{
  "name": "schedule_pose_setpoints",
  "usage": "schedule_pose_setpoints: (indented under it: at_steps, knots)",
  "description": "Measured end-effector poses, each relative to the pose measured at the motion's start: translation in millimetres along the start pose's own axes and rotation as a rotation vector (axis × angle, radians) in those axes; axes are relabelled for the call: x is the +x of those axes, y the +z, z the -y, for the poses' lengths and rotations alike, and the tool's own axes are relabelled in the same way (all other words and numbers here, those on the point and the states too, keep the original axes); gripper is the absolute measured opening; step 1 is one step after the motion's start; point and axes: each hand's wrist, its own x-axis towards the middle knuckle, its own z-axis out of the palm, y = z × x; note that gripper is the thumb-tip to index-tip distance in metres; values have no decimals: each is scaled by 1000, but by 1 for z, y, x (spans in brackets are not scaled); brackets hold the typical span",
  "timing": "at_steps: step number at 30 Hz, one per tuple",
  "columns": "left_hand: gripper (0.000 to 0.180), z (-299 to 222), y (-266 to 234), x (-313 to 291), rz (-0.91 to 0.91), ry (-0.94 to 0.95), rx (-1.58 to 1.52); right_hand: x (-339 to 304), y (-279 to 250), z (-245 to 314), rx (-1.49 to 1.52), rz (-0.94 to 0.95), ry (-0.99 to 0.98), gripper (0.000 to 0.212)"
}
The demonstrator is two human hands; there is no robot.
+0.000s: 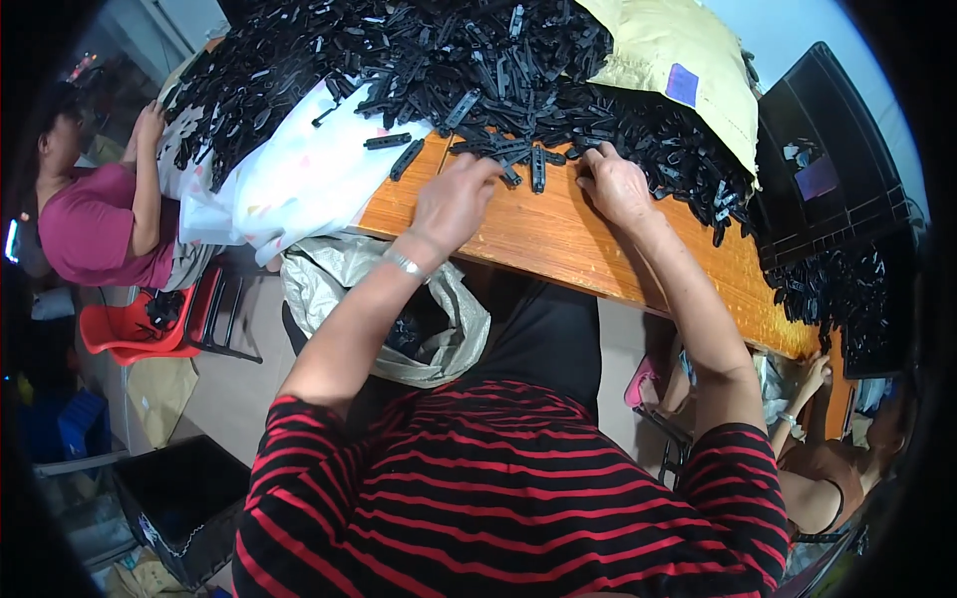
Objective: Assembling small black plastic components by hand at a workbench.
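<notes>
A big heap of small, long black plastic parts [469, 60] covers the far side of the wooden table [538, 234]. At the heap's near edge my left hand [456, 202] is closed, its fingertips on one black plastic part [510, 175]. Another black plastic part [538, 169] lies just right of it, on the bare wood. My right hand [616, 187] rests at the heap's edge with fingers bent and the thumb apart from them; I see nothing held in it. Two loose black parts [407, 159] lie left of my left hand.
A white plastic bag [304, 179] lies on the table's left, with a pale woven sack [459, 329] below the edge. A yellowish sack [688, 50] and a black crate [832, 149] stand at right. People sit at left [100, 224] and lower right [827, 478].
</notes>
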Motion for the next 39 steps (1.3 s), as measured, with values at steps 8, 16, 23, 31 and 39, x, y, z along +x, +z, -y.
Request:
schedule_pose_setpoints:
  at_steps: [8,16,23,31,39]
  knots:
    - [11,-7,18,25,30,-36,72,-30,-3,4,127,-62,19,17]
    - [14,3,19,5,-68,-149,-102,-59,-19,40,535,-131,2,14]
    - [15,9,15,5,35,-352,-346,-53,0,59,591,-78,-90,16]
    - [18,6,2,10,314,-530,-947,-43,-3,57,570,-28,-48,18]
    - [19,-14,-12,16,549,-568,-1136,-36,-20,58,810,-1,22,14]
